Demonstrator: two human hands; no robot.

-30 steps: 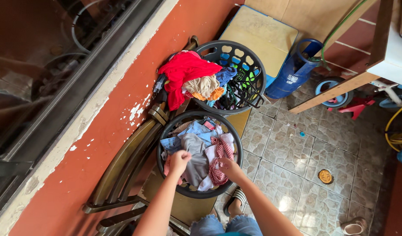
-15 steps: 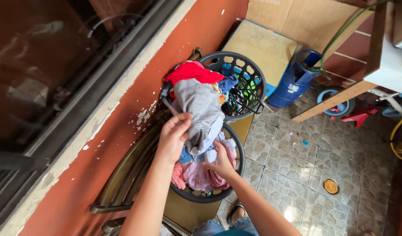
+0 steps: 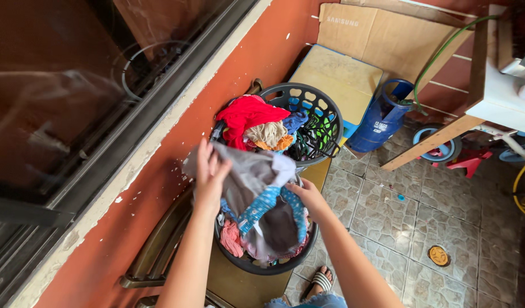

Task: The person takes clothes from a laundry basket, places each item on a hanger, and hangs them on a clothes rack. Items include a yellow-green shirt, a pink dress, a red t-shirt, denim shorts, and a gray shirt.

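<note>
The near laundry basket point(image 3: 248, 263) sits tight against the orange wall point(image 3: 177, 142), on a wooden bench point(image 3: 160, 245); open tiled floor point(image 3: 382, 228) lies to the right. A second basket point(image 3: 325, 108) heaped with clothes stands just beyond, a blue gas cylinder point(image 3: 382, 117) beside it. Over the near basket the left hand point(image 3: 208, 174) pinches a grey garment point(image 3: 254, 177) closed at its upper edge, while the right hand point(image 3: 308, 194) grips its far side, a blue patterned cloth point(image 3: 262, 205) dangling beneath.
</note>
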